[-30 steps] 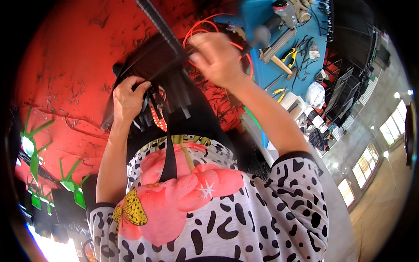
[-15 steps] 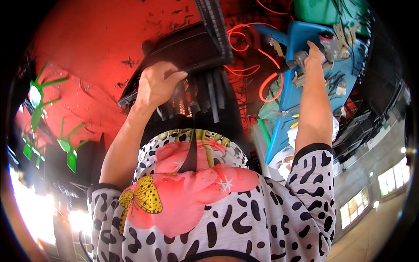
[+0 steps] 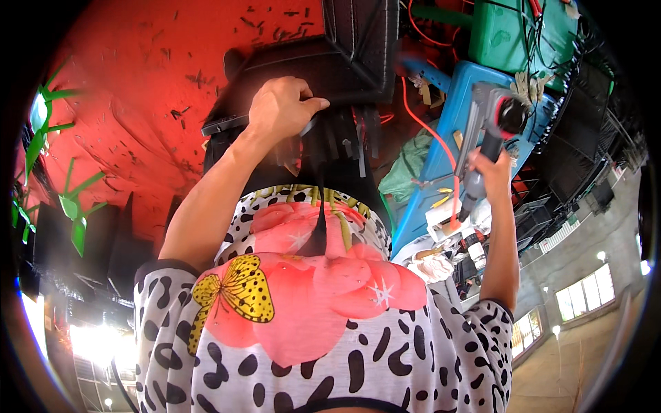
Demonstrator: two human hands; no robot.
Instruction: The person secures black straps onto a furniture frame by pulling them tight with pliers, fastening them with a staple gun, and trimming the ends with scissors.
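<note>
My right hand [image 3: 492, 172] is wrapped round the handle of a grey and black air staple gun [image 3: 497, 117] with a red ring at its head. It is held up over the blue table, and an orange air hose [image 3: 444, 131] runs close by it. In my lap lies a black panelled piece [image 3: 296, 72], like a chair seat with an upright back. My left hand [image 3: 284, 107] rests at its near edge, fingers curled and thumb along the rim. Loose black strips [image 3: 330, 141] hang below that edge.
A blue table [image 3: 430, 206] at the right bears gloves [image 3: 530, 86], small tools and a bottle [image 3: 474, 246]. Behind it stands a green bin [image 3: 506, 31]. Red sheeting [image 3: 138, 103] strewn with black scraps covers the floor. Green-legged items [image 3: 72, 203] stand at left.
My right hand has lifted the staple gun off the blue table and drawn it nearer. The black piece and my left hand have shifted slightly right in view.
</note>
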